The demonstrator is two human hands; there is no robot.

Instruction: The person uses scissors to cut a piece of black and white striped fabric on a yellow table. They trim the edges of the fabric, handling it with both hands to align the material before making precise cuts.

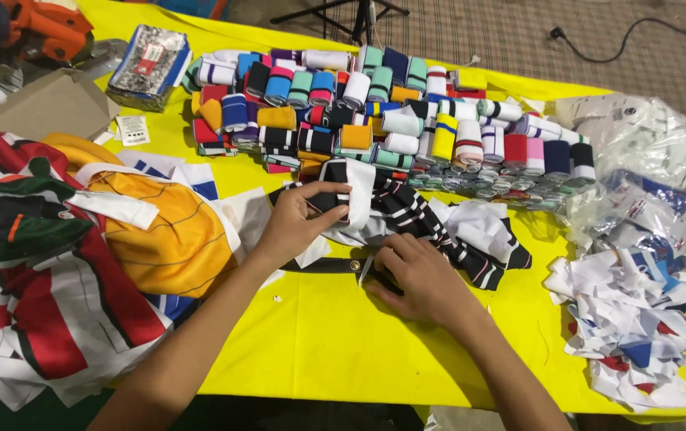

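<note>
two hands work on the yellow table (335, 351). the left hand (299, 219) pinches a black and white striped collar strip (348, 191), near the middle. the right hand (419, 275) is closed over black scissors (335, 265), just below the strip. many folded collar rolls (383, 120) lie behind.

This is a garment workshop, a sewing or cutting room. A yellow-covered worktable (335, 351) carries rows of folded knit collar and cuff strips (375, 112) in many colours, stacked side by side. Cut jersey panels (64, 263) in red, white, green and orange lie heaped at the left, fabric offcuts (638, 319) pile up at the right, and an orange power tool (44, 32) sits at the far corner beside a cardboard box (32, 108).
</note>
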